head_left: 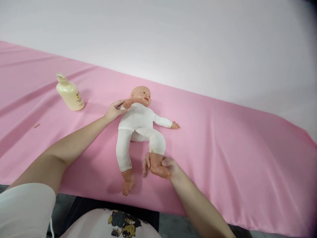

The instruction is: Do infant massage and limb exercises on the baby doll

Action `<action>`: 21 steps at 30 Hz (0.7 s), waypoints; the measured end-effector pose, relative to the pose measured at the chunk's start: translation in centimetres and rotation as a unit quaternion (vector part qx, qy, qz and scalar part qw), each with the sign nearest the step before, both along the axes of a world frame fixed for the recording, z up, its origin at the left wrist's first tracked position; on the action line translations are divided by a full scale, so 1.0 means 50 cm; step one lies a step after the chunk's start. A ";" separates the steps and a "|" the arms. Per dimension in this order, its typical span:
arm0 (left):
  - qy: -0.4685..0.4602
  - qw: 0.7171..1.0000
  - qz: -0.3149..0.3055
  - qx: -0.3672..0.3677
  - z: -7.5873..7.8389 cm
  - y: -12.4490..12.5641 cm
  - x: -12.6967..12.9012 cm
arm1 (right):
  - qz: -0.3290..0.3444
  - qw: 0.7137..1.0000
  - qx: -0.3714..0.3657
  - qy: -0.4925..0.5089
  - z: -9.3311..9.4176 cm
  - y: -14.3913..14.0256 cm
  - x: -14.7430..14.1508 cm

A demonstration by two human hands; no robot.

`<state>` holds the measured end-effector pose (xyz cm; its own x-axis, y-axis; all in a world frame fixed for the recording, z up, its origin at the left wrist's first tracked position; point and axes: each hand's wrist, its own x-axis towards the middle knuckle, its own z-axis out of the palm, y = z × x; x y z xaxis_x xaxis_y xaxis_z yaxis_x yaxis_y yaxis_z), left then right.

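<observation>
A baby doll with a soft white cloth body and bare plastic head, hands and feet lies on its back on the pink cloth. Its head, at the far end, is turned to the right. My left hand is closed around the doll's bent arm by the shoulder, with the doll's small hand just beyond my thumb. Near the table's front edge, my right hand grips the other side's lower leg from beneath, fingers showing left of the ankle. The doll's other leg points toward me, and its far arm stretches out to the right.
A pale yellow pump bottle stands on the left. Wrinkled pink cloth covers the table, and a small brownish strip lies on it at the left. Behind the table rises a white wall.
</observation>
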<state>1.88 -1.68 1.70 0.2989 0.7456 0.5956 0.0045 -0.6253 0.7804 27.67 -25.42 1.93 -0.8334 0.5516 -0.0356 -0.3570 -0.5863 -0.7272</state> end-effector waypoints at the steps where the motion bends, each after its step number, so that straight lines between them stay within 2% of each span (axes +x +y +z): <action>1: 0.031 0.999 0.000 0.024 0.007 -0.010 0.001 | -0.042 0.999 -0.009 0.000 0.003 0.001 0.001; 3: 0.092 0.992 -0.010 0.086 0.020 -0.028 0.004 | -0.118 0.992 -0.033 -0.011 0.009 0.006 0.002; 6: 0.137 0.975 -0.026 0.172 0.033 -0.047 0.014 | -0.190 0.978 -0.078 -0.038 0.019 0.014 0.003; 11: 0.166 0.961 -0.032 0.218 0.033 -0.052 0.024 | -0.253 0.957 -0.113 -0.083 0.031 0.021 -0.003; 16: 0.181 0.952 -0.040 0.244 0.025 -0.047 0.023 | -0.270 0.950 -0.118 -0.107 0.031 0.021 -0.007; 19: 0.175 0.959 -0.034 0.222 0.025 -0.049 0.021 | -0.243 0.959 -0.108 -0.097 0.026 0.018 -0.002; 21: 0.167 0.967 -0.006 0.194 0.025 -0.052 0.017 | -0.203 0.972 -0.088 -0.076 0.022 0.013 0.003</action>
